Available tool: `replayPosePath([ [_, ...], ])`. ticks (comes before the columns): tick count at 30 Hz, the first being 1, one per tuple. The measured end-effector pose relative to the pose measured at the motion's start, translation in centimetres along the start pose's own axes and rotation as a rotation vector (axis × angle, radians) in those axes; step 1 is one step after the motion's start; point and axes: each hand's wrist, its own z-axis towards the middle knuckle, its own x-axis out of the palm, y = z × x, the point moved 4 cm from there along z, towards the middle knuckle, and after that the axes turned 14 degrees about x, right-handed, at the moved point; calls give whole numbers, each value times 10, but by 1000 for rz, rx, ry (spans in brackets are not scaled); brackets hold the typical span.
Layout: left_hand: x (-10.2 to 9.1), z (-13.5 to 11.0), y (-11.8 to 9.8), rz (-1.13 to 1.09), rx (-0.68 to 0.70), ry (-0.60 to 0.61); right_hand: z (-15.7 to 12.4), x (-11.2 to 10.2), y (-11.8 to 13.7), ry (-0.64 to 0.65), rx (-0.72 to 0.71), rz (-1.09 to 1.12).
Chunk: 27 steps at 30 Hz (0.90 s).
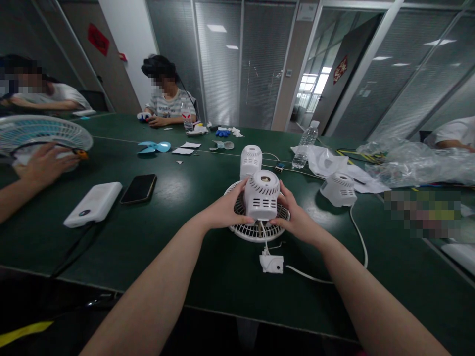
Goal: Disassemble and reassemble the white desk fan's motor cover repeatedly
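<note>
A white, vented, rounded plastic motor housing [262,195] sits above a round white plastic fan grille [256,232]; whether they touch is unclear. The left hand [229,210] and right hand [296,216] grip its opposite sides, fingers curled around it. The step in hand seems to be positioning the housing; the next move calls for a level, two-handed hold with the white wire below left unpinched. Nearer the person lies a small white plastic box [272,264]; a similar white vented housing [251,159] stands behind
</note>
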Motion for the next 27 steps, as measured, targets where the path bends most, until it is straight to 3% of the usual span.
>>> replayPosePath([
  [9, 1, 0, -2, 35, 15, 43, 0, 2, -1, 18, -67, 42],
  [27, 0, 0, -3, 69, 19, 16, 1, 0, 2, -29, 26, -54],
])
